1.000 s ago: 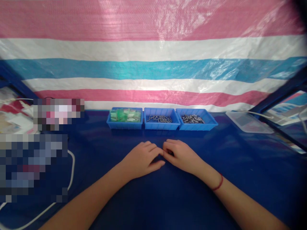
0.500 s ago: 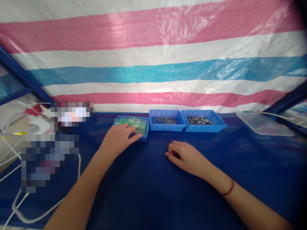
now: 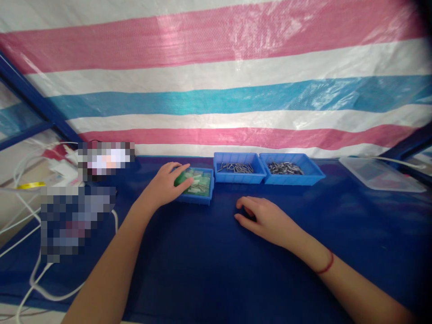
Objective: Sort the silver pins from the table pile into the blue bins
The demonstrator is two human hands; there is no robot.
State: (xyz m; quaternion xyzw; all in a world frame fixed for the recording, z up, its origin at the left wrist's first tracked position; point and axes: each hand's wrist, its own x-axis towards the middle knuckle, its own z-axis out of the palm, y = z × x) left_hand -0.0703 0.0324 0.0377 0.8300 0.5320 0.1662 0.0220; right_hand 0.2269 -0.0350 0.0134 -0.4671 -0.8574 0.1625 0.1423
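My left hand [image 3: 168, 184] is over the left side of a blue bin [image 3: 211, 189] filled with small clear-green packets [image 3: 200, 183]; its thumb and fingers are apart and nothing shows between them. My right hand [image 3: 265, 220] rests on the dark blue table [image 3: 216, 270] in front of the other bins, thumb and fingertips parted, with nothing visible in it. A middle blue bin [image 3: 239, 177] contains loose metal screws or pins [image 3: 236, 168]. Beside it, a right blue bin [image 3: 293, 180] has a pile of short metal pieces [image 3: 286, 168].
A translucent plastic lid [image 3: 381, 174] lies at the back right. On the left are white cables [image 3: 56, 297], a white power strip [image 3: 64, 173] and blurred-out objects. A striped sheet [image 3: 216, 99] hangs behind the table, between blue frame posts.
My left hand has opened wider and uncovered more packets, and the left bin now sits slightly turned and nearer. My right thumb and fingers have spread apart. The view has shifted slightly.
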